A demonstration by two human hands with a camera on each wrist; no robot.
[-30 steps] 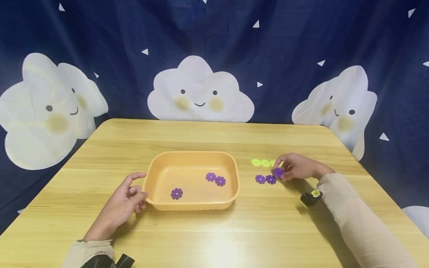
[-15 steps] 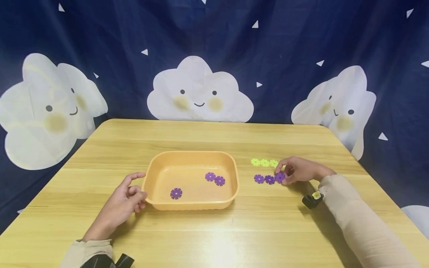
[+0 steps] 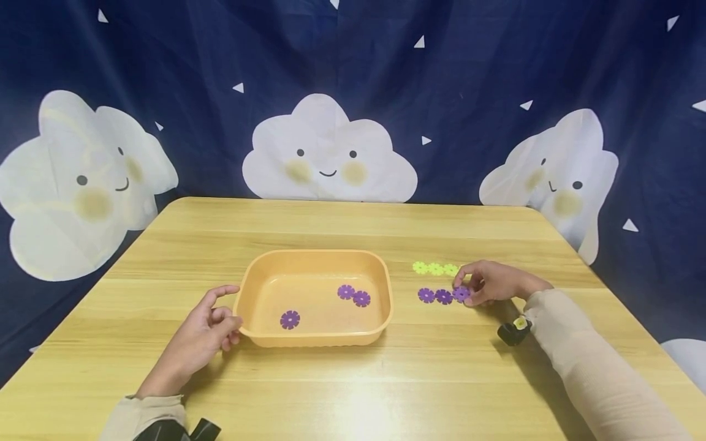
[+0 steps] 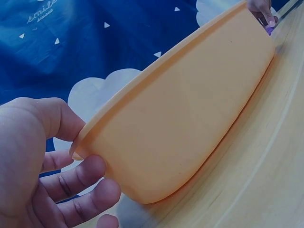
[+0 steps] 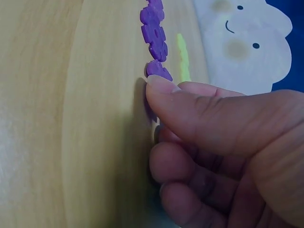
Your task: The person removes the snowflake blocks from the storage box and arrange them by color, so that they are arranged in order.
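Observation:
With my left hand [image 3: 195, 338], I pinch the left rim of the orange plastic basin [image 3: 314, 340]; the left wrist view shows fingers on either side of the basin's rim [image 4: 114, 104]. Inside lie a joined pair of purple notched snowflake discs [image 3: 361, 299] and a single purple disc [image 3: 290, 319]. To the basin's right, my right hand [image 3: 499, 283] pinches a purple snowflake disc [image 3: 461, 294] between thumb and fingers, the thumb partly covering it. This disc sits at the right end of a row, against two other purple discs [image 3: 435, 296], as the purple discs [image 5: 154, 35] also show close up.
Behind the purple row, a row of three yellow-green snowflake discs [image 3: 436, 269] lies on the wooden table [image 3: 331, 398]. A dark blue curtain [image 3: 193, 49] with printed smiling clouds hangs behind the table's far edge.
My right hand has lowered the purple disc slightly to the right and toward me, from overlapping the middle disc to lying in line with the row. The left hand and basin stay put.

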